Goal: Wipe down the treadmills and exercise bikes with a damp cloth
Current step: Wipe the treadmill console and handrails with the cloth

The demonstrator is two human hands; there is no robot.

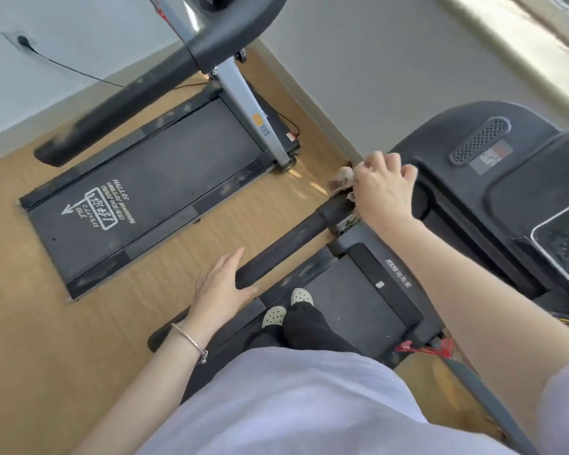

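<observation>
**Right hand bunches cloth on the rail**

Right hand (383, 188): fingers curled down over the cloth (342, 180), pressing it at the far end of the left handrail (293, 238), where the rail meets the console (473, 139). Cloth is pale, pinkish-beige and crumpled; most of it is hidden under the fist, with a wad sticking out on the side away from the console. Can't tell from here whether it is damp.

Left hand (220, 290): open wide, fingers straight, holding nothing, at the near end of the same rail. Contact unclear. Thin bracelet (189, 338) on the wrist.

Near treadmill (349, 300): black frame, dark belt, white lettering on the front cover. Rail padding is black with pale scuffs. Person stands on the belt in pale perforated shoes (301, 295).

Second treadmill (151, 178): parallel on the left, well apart, white arrow graphic on its belt, streaky marks on the side rails.
</observation>
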